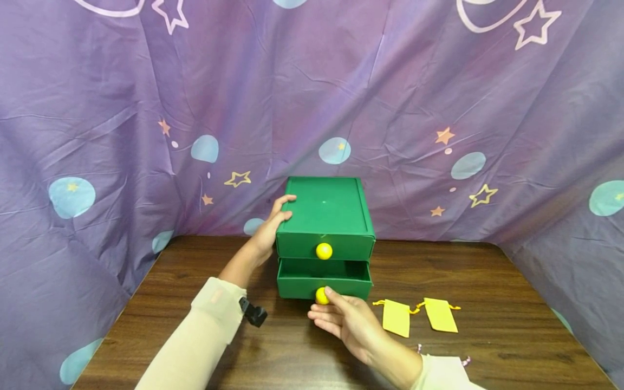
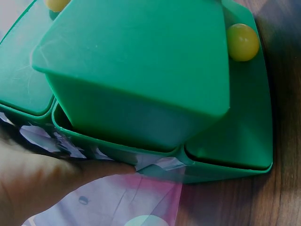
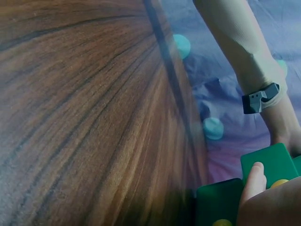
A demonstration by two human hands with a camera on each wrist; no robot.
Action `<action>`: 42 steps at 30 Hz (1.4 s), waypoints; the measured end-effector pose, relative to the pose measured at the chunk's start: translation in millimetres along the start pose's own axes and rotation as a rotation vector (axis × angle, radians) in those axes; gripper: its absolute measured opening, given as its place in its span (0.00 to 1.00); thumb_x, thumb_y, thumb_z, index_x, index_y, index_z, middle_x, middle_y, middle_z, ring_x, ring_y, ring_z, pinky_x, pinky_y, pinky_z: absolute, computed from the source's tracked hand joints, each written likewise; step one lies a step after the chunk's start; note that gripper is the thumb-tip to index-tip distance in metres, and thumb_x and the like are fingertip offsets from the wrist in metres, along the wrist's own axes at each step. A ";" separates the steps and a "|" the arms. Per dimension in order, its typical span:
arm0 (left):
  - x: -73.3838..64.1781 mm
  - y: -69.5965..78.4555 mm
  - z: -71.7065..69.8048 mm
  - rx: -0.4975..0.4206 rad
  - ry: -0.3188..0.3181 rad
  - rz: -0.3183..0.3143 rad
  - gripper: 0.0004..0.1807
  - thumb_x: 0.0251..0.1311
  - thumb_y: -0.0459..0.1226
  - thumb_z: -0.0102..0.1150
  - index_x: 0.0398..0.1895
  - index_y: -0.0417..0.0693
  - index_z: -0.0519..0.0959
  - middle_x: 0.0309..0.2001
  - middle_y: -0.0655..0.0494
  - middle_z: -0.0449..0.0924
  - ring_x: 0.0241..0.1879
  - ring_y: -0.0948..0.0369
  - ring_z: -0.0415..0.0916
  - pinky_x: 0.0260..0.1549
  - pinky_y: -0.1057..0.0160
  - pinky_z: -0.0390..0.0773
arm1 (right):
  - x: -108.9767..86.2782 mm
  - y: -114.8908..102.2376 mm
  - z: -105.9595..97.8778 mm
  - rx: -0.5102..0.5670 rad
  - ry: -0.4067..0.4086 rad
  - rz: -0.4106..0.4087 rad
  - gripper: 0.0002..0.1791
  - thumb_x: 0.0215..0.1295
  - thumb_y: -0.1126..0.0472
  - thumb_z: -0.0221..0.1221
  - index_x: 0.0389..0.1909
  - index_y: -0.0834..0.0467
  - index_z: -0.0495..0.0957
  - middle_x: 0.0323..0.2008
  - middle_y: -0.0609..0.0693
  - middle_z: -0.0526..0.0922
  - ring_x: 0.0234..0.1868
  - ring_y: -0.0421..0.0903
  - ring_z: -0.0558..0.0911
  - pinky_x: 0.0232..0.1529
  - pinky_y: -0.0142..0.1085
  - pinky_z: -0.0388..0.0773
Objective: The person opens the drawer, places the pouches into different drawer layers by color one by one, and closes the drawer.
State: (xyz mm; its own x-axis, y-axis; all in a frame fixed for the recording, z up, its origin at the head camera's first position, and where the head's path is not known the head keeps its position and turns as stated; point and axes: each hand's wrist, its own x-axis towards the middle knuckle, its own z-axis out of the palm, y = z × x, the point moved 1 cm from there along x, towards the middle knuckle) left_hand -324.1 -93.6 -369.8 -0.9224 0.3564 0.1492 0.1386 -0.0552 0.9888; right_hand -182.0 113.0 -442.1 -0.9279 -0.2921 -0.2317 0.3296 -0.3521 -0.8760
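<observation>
Nearest, the right sleeve (image 1: pixel 446 371) lies low on the right with small purple cord ends (image 1: pixel 466 361) showing beside it, while the left sleeve (image 1: pixel 185 341) comes in from the left, a small black device (image 1: pixel 253 312) at its cuff. The right hand (image 1: pixel 347 324) pinches the yellow knob (image 1: pixel 320 296) of a pulled-out drawer (image 1: pixel 297 288), thumb above and fingers below. Right of that hand, a left pouch (image 1: pixel 396 318) and a right pouch (image 1: pixel 441 315), both yellow, lie side by side on the wooden surface (image 1: pixel 156 336). The drawer juts towards the near side from a green cabinet (image 1: pixel 326 208) near the middle of the surface. Above it the top drawer (image 1: pixel 297 246) is closed; the left wrist view shows the bottom drawer (image 2: pixel 254 108) closed too. Farther back, the left hand (image 1: pixel 268 230) rests against the cabinet's left side, fingers unclenched, tips on the top's left edge. Farthest, a purple curtain (image 1: pixel 292 108) printed with stars hangs behind.
</observation>
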 end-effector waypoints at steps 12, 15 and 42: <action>-0.3 -1.2 -0.3 -0.007 -0.004 0.001 0.29 0.76 0.41 0.33 0.79 0.56 0.52 0.76 0.40 0.52 0.60 0.48 0.66 0.55 0.57 0.70 | -8.6 3.5 1.8 -0.005 -0.020 0.007 0.19 0.76 0.50 0.59 0.50 0.64 0.78 0.42 0.57 0.89 0.44 0.48 0.89 0.53 0.40 0.83; -0.3 -1.4 -0.6 -0.004 -0.005 0.003 0.29 0.76 0.40 0.33 0.79 0.55 0.52 0.76 0.40 0.51 0.62 0.47 0.64 0.57 0.57 0.68 | -10.7 4.3 2.2 -0.001 -0.021 0.010 0.18 0.76 0.51 0.58 0.49 0.64 0.78 0.41 0.57 0.89 0.44 0.48 0.89 0.52 0.40 0.83; 1.1 -1.0 -1.5 0.004 -0.018 0.012 0.29 0.76 0.41 0.33 0.79 0.55 0.51 0.77 0.40 0.49 0.63 0.46 0.64 0.59 0.56 0.67 | -27.6 10.9 2.5 -0.003 -0.036 0.051 0.21 0.76 0.50 0.58 0.52 0.66 0.76 0.42 0.56 0.88 0.45 0.48 0.89 0.54 0.40 0.82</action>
State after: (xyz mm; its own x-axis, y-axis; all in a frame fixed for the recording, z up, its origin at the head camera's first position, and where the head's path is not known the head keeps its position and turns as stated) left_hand -325.8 -94.6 -370.7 -0.9141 0.3722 0.1609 0.1508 -0.0563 0.9870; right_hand -152.4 115.1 -444.3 -0.9029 -0.3413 -0.2613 0.3761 -0.3332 -0.8646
